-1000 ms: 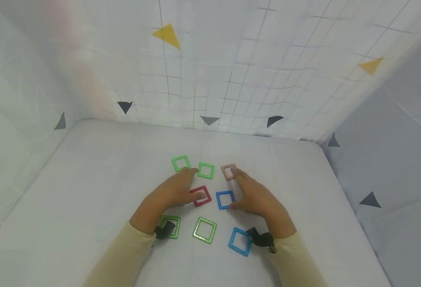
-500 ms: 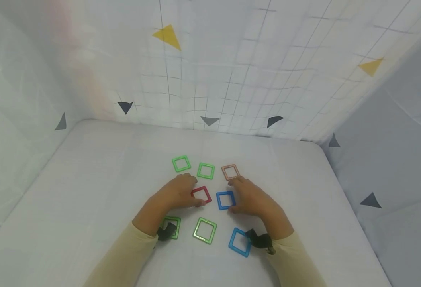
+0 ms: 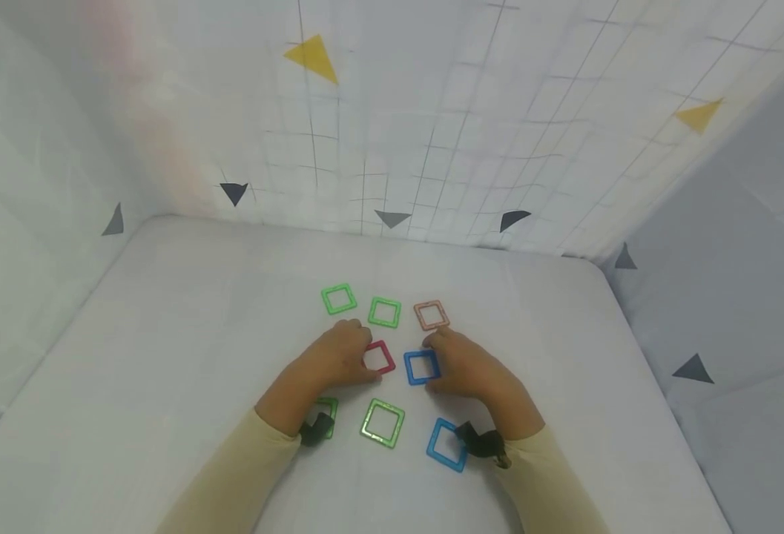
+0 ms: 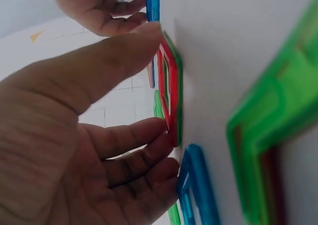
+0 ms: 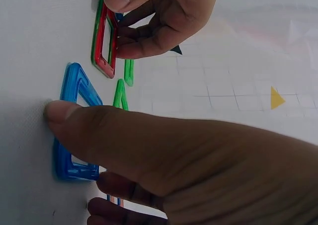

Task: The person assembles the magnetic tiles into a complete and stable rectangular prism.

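In the head view, my left hand (image 3: pixel 340 356) holds a red square frame (image 3: pixel 389 356) between thumb and fingers, at its near and far edges. The left wrist view shows a green layer under the red frame (image 4: pixel 173 86), and a blue frame (image 4: pixel 201 190) beside the lower fingers, which the hand hides from above. My right hand (image 3: pixel 468 365) spans a blue square frame (image 3: pixel 408 369), thumb on the near side and fingertips at the far side. The right wrist view shows that thumb against the blue frame (image 5: pixel 61 155). Both frames lie flat on the white surface.
Behind the hands lie two green frames (image 3: pixel 339 310) (image 3: pixel 384 325) and an orange frame (image 3: pixel 432 327). Nearer are a green frame (image 3: pixel 381 445), another green frame (image 3: pixel 334 419) partly under the left wrist strap, and a blue frame (image 3: pixel 445 465) by the right strap. White sheets surround the table.
The left thumb and fingers have come off their spread around the red frame and closed in on its edges. The right fingers have drawn back from the orange frame to the blue one.
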